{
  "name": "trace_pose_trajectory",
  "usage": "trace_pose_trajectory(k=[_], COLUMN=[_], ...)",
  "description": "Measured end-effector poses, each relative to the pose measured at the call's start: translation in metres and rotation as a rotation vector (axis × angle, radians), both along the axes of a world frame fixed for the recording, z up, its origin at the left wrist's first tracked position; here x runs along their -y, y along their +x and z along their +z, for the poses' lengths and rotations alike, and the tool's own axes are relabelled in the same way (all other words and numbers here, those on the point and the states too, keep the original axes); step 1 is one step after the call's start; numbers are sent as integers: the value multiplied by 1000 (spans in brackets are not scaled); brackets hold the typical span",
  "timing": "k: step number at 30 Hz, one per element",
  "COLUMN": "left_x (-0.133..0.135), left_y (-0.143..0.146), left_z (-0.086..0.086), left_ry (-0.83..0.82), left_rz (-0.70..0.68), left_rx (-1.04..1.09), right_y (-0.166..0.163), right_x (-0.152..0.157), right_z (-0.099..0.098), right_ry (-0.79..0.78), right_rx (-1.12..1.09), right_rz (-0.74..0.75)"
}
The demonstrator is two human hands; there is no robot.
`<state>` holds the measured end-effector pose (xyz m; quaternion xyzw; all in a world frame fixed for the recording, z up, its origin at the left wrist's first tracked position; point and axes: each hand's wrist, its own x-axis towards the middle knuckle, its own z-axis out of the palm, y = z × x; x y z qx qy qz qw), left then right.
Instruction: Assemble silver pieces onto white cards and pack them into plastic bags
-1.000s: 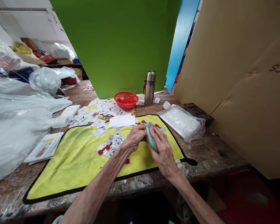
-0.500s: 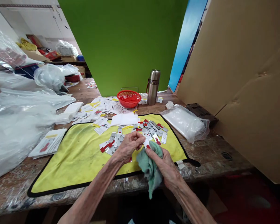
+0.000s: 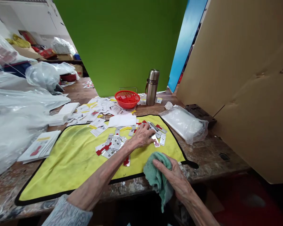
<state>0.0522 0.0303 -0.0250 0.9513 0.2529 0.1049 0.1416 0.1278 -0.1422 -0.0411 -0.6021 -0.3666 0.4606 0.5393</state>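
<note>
in the head view, the left hand has parted from the green cloth to reach the metal plates on the yellow towel, fingers half-spread, grip unclear; the right hand clasps the cloth, so wiping seems paused.

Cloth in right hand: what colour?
The cloth is bluish green, best seen in the head view.

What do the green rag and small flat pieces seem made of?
Green rag: likely soft fabric, matt, hanging in folds from the right hand. Flat pieces: probably metal, smooth and silvery with a sheen, though coated plastic is possible.
</note>
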Motion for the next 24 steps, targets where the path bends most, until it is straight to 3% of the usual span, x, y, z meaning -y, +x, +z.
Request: trace_pose_trajectory(k=[6,13,18,21,24], left_x=[-20,-17,-17,-17,-20], left_y=[2,-3,-4,-5,-7], left_z=[-6,-9,-8,-3,5], left_ry=[-4,159,142,124,-3], left_rz=[-133,-40,-78,-8,117], left_rx=[-21,-26,-24,75,273], right_y=[3,1,0,1,-1], right_x=[1,1,1,0,0], right_z=[-1,-3,-2,-2,-2], right_ry=[5,9,-6,-2,22], right_rx=[27,44,62,48,44], right_rz=[8,13,-17,-16,3])
